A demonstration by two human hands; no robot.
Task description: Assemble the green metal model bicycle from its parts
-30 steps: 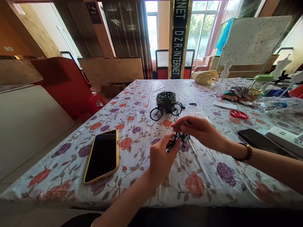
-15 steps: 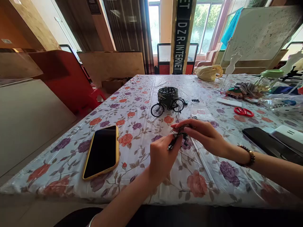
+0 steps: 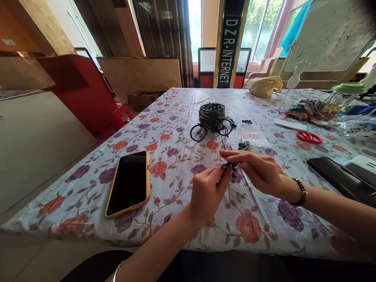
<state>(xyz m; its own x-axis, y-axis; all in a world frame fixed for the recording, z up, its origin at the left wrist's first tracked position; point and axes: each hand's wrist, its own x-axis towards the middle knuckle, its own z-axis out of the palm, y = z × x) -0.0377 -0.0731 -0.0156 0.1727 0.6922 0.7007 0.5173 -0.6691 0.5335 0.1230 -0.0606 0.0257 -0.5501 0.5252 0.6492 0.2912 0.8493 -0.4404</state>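
My left hand is closed in a pinch around a small dark piece, thin and irregular, mostly covered by the fingers. Over the same piece, my right hand bends its fingers from the right, gripping its upper end. The fingers hide the exact shape of what they hold. Just beyond the right hand lies a small dark green and black item, partly covered. Farther off, a black miniature bicycle stands upright in front of a dark woven basket.
A yellow-cased phone lies at the left on the flowered tablecloth. To the right are red-handled scissors, a black case, a white strip and a small clear bag. A yellow bag sits at the back.
The view has shifted slightly, so the table's things appear a little higher and farther right. My right hand has turned a little over the piece, uncovering more of the dark green item behind it.
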